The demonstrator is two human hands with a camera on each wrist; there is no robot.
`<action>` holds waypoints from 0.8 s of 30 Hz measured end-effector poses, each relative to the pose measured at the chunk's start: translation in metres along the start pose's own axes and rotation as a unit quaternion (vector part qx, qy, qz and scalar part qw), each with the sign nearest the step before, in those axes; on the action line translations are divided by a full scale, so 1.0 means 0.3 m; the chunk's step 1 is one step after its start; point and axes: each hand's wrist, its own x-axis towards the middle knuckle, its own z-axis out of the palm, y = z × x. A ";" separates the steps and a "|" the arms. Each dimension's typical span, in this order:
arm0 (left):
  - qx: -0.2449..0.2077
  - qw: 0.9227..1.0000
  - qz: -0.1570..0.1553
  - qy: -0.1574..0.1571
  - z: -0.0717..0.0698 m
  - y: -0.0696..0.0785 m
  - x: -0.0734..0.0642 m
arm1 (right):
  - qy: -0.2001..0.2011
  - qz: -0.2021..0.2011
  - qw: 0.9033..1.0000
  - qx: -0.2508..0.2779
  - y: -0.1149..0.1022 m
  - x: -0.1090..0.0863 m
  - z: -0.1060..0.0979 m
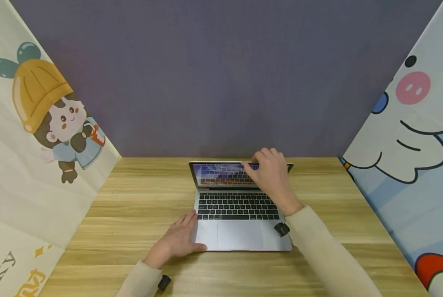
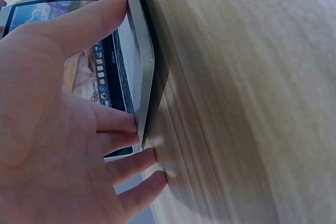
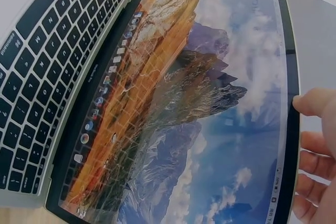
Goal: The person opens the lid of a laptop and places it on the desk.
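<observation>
An unfolded laptop [image 1: 239, 235] lies on the wooden table, its screen [image 3: 210, 77] lit with a mountain wallpaper and tilted up from the keyboard [image 1: 236, 206]. My right hand [image 1: 273, 175] pinches the screen's top edge near the right corner, thumb on the front and fingers behind. In the right wrist view the thumb [image 3: 315, 102] touches the black bezel. My left hand [image 1: 180, 237] rests against the base's front left corner. The left wrist view has its thumb [image 2: 100, 19] on the front edge and its extended fingers along the left side, some fingertips on the table.
The wooden table [image 1: 143, 202] ends at a dark grey panel [image 1: 221, 82] just behind the laptop. Cartoon-printed sheets flank it, a left sheet [image 1: 13, 173] and a right sheet [image 1: 392, 198]. A small black device [image 1: 282, 229] sits on the right wrist, another black device [image 1: 164, 283] on the left.
</observation>
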 end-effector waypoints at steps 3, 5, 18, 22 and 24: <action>-0.002 1.000 -0.001 -0.001 -0.001 0.002 -0.002 | -0.011 0.010 1.000 -0.003 0.006 0.014 0.004; -0.001 1.000 -0.001 -0.002 -0.002 0.003 -0.003 | -0.017 0.014 1.000 -0.004 0.011 0.022 0.009; 0.001 1.000 -0.003 -0.002 -0.002 0.000 0.000 | -0.036 0.029 0.999 -0.021 0.033 0.080 0.043; 0.000 1.000 -0.002 -0.004 0.001 0.000 0.002 | -0.048 0.040 0.998 -0.029 0.037 0.096 0.051; -0.001 1.000 -0.002 -0.004 0.000 0.000 0.002 | -0.057 0.046 0.997 -0.032 0.039 0.104 0.054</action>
